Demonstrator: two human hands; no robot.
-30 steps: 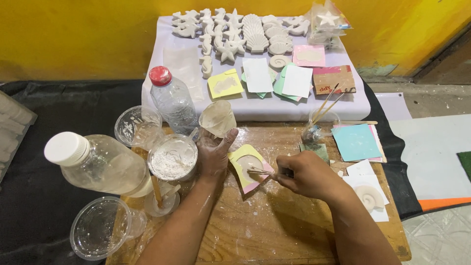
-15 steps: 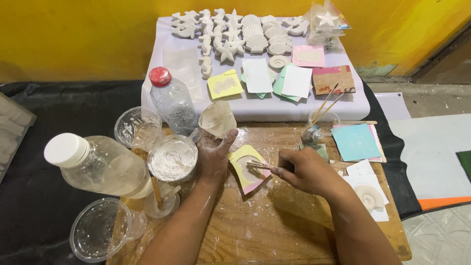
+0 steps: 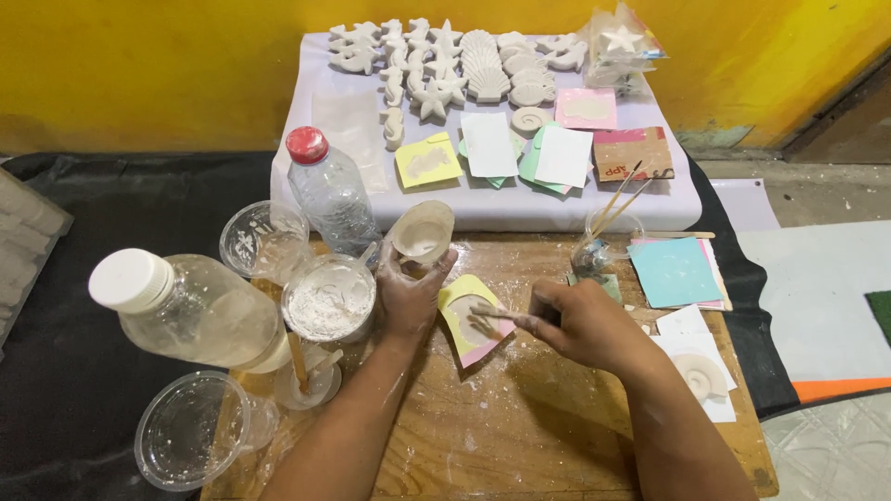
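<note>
My left hand (image 3: 408, 292) grips a small clear plastic cup (image 3: 422, 232) coated with white plaster and tilts it toward a yellow mould (image 3: 457, 299) lying on pink paper on the wooden board (image 3: 520, 427). My right hand (image 3: 585, 323) holds a thin wooden stick (image 3: 492, 315) whose tip rests in the mould's wet plaster. Both hands are dusted white.
A cup of white powder (image 3: 329, 297), two clear bottles (image 3: 329, 190) (image 3: 190, 311), empty plastic cups (image 3: 190, 441) and a cup of brushes (image 3: 608, 237) surround the board. Behind, a white tray (image 3: 650, 199) carries plaster sea shapes (image 3: 483, 70) and coloured moulds. Paper sheets (image 3: 673, 271) lie right.
My right hand has shifted slightly right and the stick has moved a little within the mould. The left hand keeps the cup tilted in the same place.
</note>
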